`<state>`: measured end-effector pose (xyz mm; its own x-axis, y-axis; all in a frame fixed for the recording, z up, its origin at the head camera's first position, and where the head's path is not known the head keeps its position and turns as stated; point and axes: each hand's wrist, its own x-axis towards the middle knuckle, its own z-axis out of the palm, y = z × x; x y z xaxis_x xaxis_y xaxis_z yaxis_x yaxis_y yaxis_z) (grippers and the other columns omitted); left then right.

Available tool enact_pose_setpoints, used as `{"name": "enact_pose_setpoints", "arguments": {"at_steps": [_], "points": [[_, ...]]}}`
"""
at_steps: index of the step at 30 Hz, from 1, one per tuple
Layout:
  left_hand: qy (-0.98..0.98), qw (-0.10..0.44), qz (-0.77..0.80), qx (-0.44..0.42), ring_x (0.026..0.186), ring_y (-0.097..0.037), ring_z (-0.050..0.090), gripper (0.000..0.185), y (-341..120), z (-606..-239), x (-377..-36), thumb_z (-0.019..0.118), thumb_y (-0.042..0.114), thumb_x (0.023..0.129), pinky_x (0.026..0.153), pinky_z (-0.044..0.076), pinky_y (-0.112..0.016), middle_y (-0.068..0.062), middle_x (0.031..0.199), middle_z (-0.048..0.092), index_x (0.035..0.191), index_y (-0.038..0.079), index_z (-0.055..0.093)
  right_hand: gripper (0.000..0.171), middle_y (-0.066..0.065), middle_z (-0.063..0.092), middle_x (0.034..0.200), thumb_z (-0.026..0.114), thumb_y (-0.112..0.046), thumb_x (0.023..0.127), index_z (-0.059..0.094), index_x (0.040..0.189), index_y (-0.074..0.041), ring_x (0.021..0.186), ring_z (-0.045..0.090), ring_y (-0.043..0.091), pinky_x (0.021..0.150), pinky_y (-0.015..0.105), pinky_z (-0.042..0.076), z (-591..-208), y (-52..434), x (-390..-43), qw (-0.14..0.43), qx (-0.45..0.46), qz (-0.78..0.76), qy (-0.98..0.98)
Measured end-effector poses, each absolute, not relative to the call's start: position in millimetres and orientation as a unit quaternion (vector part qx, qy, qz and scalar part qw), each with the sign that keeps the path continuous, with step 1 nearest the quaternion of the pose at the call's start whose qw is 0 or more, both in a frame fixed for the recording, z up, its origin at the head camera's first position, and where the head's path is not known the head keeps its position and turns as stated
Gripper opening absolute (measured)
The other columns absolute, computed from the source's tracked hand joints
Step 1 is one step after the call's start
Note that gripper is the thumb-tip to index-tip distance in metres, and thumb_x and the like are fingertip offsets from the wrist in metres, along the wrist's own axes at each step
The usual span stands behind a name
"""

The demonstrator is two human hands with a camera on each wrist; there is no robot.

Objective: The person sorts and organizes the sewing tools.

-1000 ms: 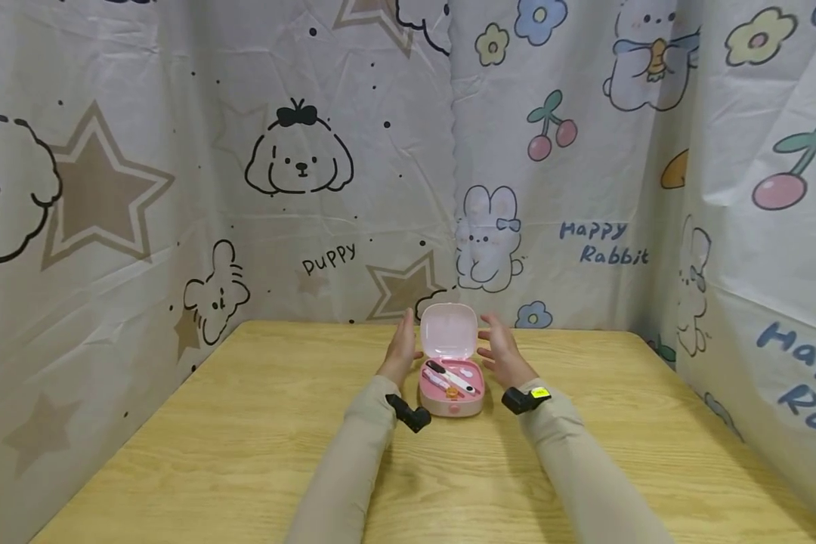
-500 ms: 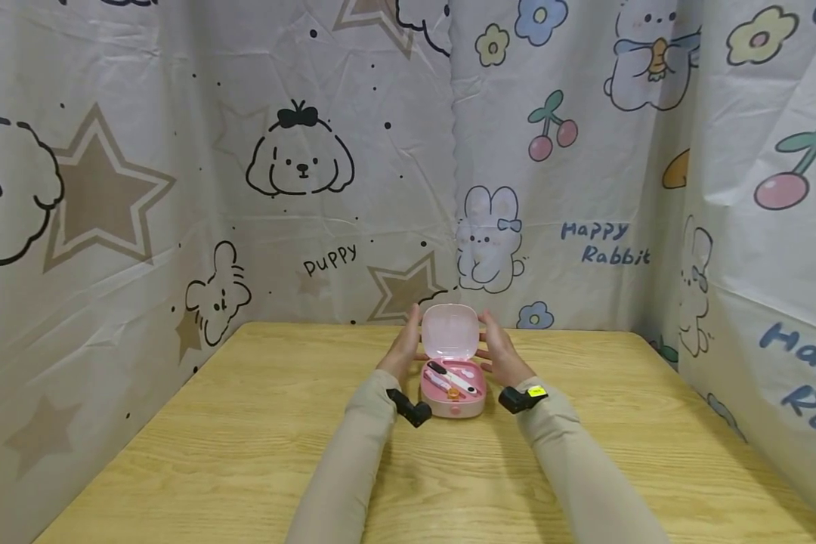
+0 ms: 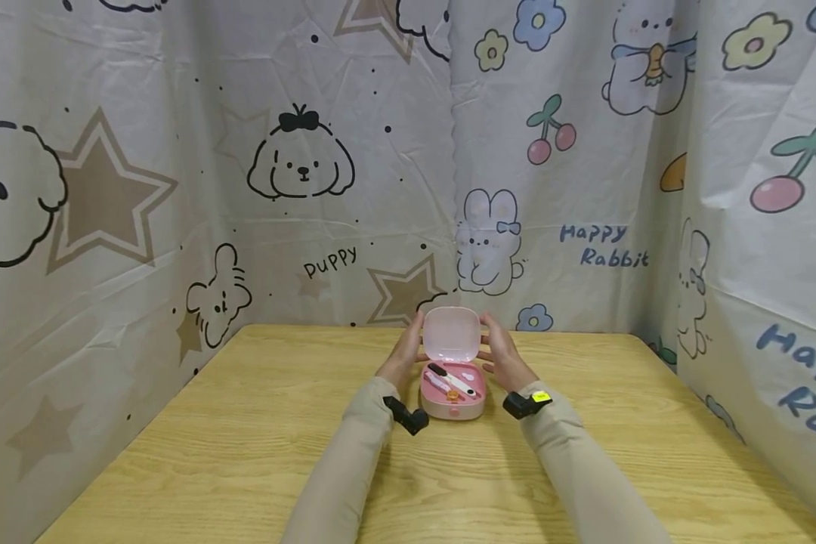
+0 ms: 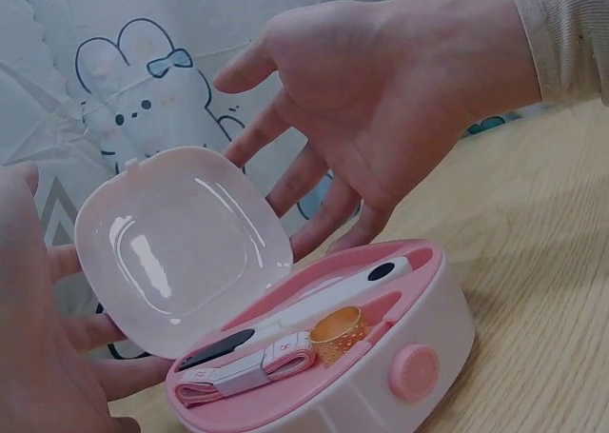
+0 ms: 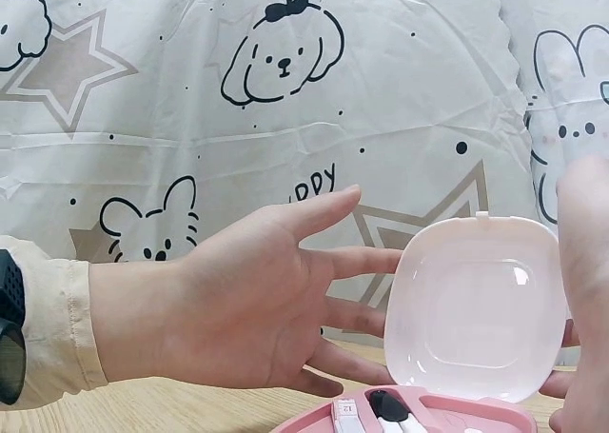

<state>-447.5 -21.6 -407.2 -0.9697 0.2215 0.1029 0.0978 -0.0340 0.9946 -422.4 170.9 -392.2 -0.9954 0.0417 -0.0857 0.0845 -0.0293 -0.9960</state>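
Observation:
A small pink-and-white sewing box [image 3: 452,409] stands on the table with its lid [image 3: 452,332] raised upright. Its pink tray holds a folded tape measure [image 4: 245,373], a gold thimble [image 4: 338,333] and a white tool with a black end [image 4: 319,298]. My left hand [image 3: 403,358] is at the lid's left side, fingers extended, their tips reaching the edge or behind it. On the opposite side my right hand [image 3: 507,358] mirrors it, palm inward and fingers spread. Whether the fingertips touch the lid cannot be made out. Neither hand grips anything.
The wooden table [image 3: 265,423] runs to a white patterned curtain [image 3: 299,249] at the back and both sides. Black wrist cameras sit on both sleeved forearms.
Both hands have drawn slightly closer to the lid's sides. The box, its raised lid and its contents look the same.

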Motion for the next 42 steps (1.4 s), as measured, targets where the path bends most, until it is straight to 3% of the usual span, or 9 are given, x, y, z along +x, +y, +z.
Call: {"name": "enact_pose_setpoints", "arguments": {"at_steps": [9,17,35,42], "points": [[0.68,0.046,0.724,0.106,0.138,-0.042,0.041,0.076,-22.3,-408.3,-442.2,0.03,0.059,0.108,0.113,0.036,-0.057,-0.025,0.156,0.035,0.163,0.006,0.027,0.072,0.027,0.032,0.158,0.034,-0.059,0.107,0.023,0.164,-0.016,0.14,0.037,0.05,0.115,0.065,0.021,-395.8,170.9,-423.6,0.011,0.036,-0.721,0.692],[0.675,0.026,0.728,0.116,0.134,-0.04,0.042,0.071,-22.3,-409.5,-440.7,0.034,0.054,0.109,0.111,0.037,-0.057,-0.022,0.153,0.037,0.16,0.004,0.031,0.074,0.026,0.032,0.158,0.036,-0.06,0.107,0.019,0.165,-0.019,0.14,0.037,0.05,0.114,0.067,0.021,-396.1,171.8,-420.7,0.004,0.022,-0.72,0.693],[0.653,0.009,0.743,0.144,0.14,-0.037,0.038,0.061,-22.6,-419.5,-433.9,0.041,0.04,0.11,0.115,0.034,-0.054,-0.021,0.152,0.042,0.154,-0.002,0.041,0.058,0.024,0.039,0.154,0.042,-0.053,0.108,0.04,0.147,-0.01,0.138,0.039,0.05,0.114,0.068,0.021,-404.0,170.8,-417.2,-0.029,0.018,-0.736,0.676],[0.657,0.019,0.739,0.149,0.145,-0.034,0.034,0.064,-24.9,-426.6,-429.7,0.043,0.049,0.108,0.118,0.029,-0.054,-0.015,0.156,0.041,0.156,0.006,0.042,0.053,0.026,0.039,0.153,0.043,-0.051,0.109,0.042,0.14,-0.008,0.14,0.038,0.052,0.114,0.072,0.017,-406.8,171.5,-413.9,-0.035,0.008,-0.736,0.676]]}}
